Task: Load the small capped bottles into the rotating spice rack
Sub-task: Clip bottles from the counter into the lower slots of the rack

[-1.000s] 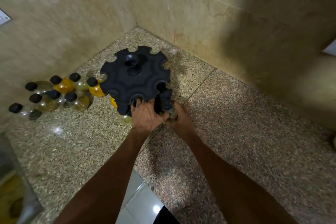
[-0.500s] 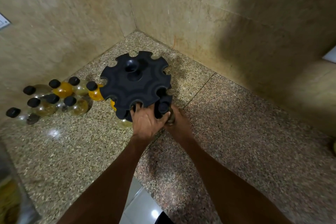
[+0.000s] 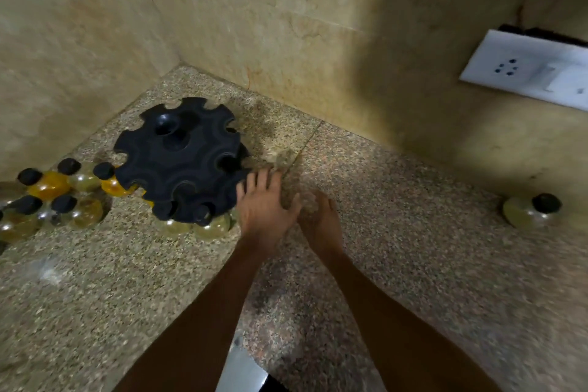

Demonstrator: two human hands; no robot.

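Clustered black-capped glass bottles (image 3: 60, 197) stand left of the black notched plastic spice rack (image 3: 181, 159), two more already under its near rim. Left hand (image 3: 264, 207) lies open-fingered beside the rack; right hand (image 3: 318, 219) is blurred, grip indeterminate. Advise steadying the rack before seating the next bottle, perhaps the lone capped bottle (image 3: 531, 210) far right.

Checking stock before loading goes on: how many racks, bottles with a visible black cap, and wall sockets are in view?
Spice rack: 1
Bottles with cap showing: 8, made up of 5 loose bottles at left, 2 bottles in the rack, 1 lone bottle at right
Wall socket: 1
Total: 10; the left cluster runs off the frame edge.
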